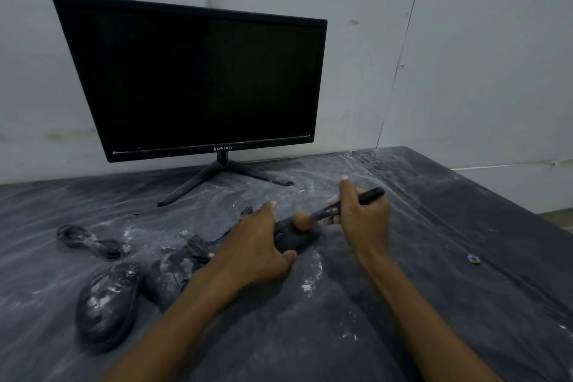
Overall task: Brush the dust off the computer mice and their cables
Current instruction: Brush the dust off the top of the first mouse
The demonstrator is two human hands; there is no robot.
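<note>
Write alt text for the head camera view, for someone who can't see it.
The right hand sweeps a black-handled brush over a black computer mouse steadied by the left hand on a dusty dark table. Two more dusty black mice lie left, before a dark monitor.

A monitor (189,77) stands at the back of the surface (356,304), its stand (223,178) against the wall (465,40). In front of it, 3 mice lie on the surface. The left mouse (107,304) is nearest the left edge, with a coiled cable (90,242) behind it. The middle mouse (169,276) sits just to its right, partly under the left forearm, with a tangled cable (195,245) behind it. The right mouse (294,236) lies further right and further back, between the left hand (254,248) and the right hand (362,220). The brush (328,211) rests on top of that mouse. Well apart to the right lies a small object (473,258).
</note>
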